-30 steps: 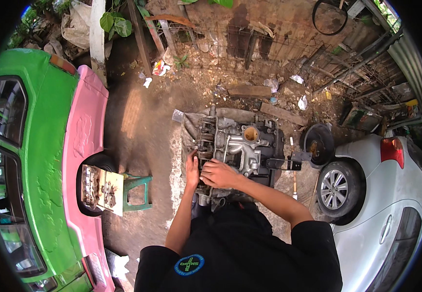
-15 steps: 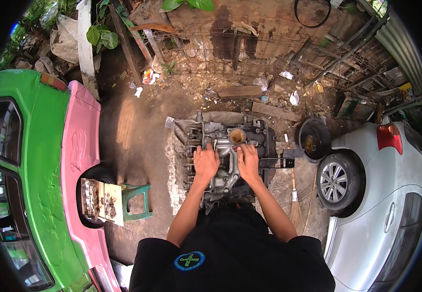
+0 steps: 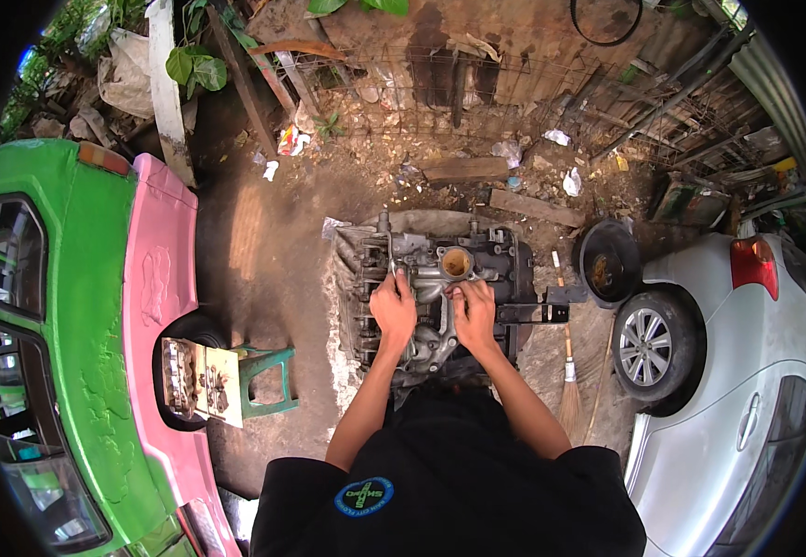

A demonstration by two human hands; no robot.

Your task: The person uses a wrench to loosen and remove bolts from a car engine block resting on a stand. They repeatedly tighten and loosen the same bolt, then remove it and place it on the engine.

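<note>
A grimy grey engine [image 3: 491, 255] lies on the dirt in front of me, with a round yellowish opening [image 3: 457, 264] near its top. My left hand [image 3: 393, 311] rests on the engine's left middle part, fingers curled over the metal. Beside it, my right hand [image 3: 474, 312] presses on the engine just below the round opening. Whether either hand holds a small tool or part is too small to tell. My bare forearms reach up from my black shirt at the bottom.
A green and pink car [image 3: 87, 306] stands at the left, a white car [image 3: 737, 371] at the right. A green stool [image 3: 259, 381] carries a tray of parts [image 3: 194, 381]. A black pan [image 3: 607, 265] and a broom [image 3: 567, 367] lie right of the engine. Rubble and fencing fill the back.
My right hand has moved from the engine's left side to its middle, and my left hand has shifted up; both now sit side by side on the engine.
</note>
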